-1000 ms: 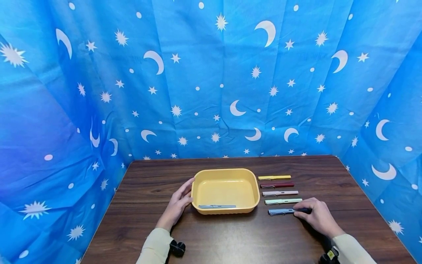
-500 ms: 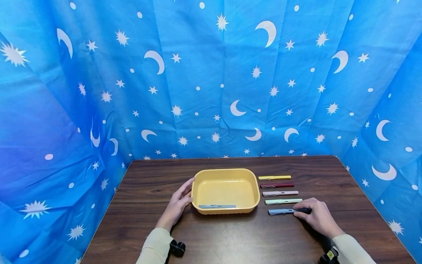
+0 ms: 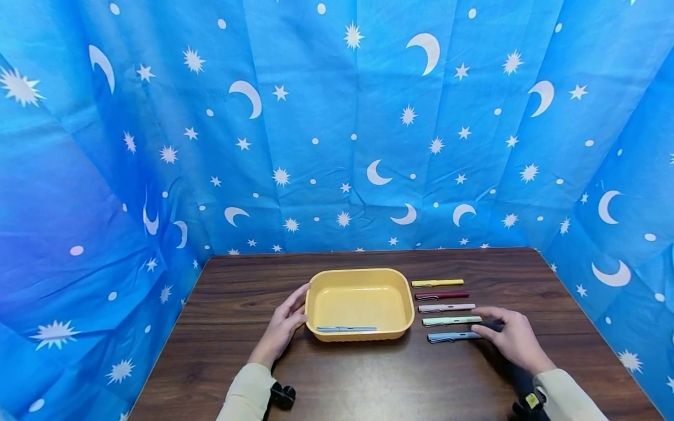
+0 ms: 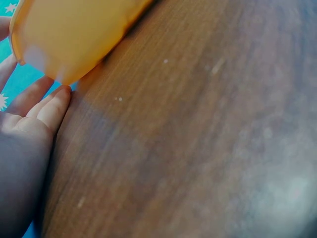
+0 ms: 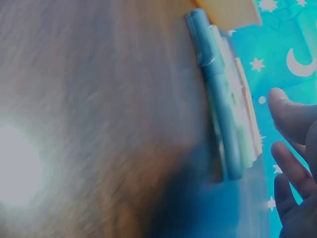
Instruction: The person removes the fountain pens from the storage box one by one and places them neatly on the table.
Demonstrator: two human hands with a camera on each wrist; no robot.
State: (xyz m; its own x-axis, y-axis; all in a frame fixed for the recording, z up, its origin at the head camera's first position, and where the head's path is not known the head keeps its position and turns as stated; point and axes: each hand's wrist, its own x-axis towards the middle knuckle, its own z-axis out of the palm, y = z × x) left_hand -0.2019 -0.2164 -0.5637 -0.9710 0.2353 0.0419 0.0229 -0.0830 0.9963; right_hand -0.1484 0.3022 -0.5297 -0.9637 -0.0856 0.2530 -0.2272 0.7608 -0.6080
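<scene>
My left hand (image 3: 280,330) rests against the left end of a yellow plastic tray (image 3: 358,304), its fingers extended along the outer wall and rim. Inside the tray, along the near wall, lies a blue-grey pen (image 3: 346,329). To the right of the tray, capped pens lie in a row: yellow (image 3: 438,283), dark red (image 3: 442,296), pink (image 3: 446,308), light green (image 3: 451,321) and light blue (image 3: 450,337). My right hand (image 3: 516,338) hovers near the right ends of the green and blue pens, thumb and fingers parted. The right wrist view shows nothing between them.
The pens lie on a dark wood-grain table (image 3: 368,380). A blue cloth (image 3: 316,146) with white moons and stars hangs behind it and on both sides. Black devices (image 3: 283,396) are strapped to both wrists, over pale sleeves (image 3: 244,392).
The right hand has let go of the light blue pen and risen slightly up and right, its thumb and fingers spreading. The pen stays in place. The left hand and tray have not moved.
</scene>
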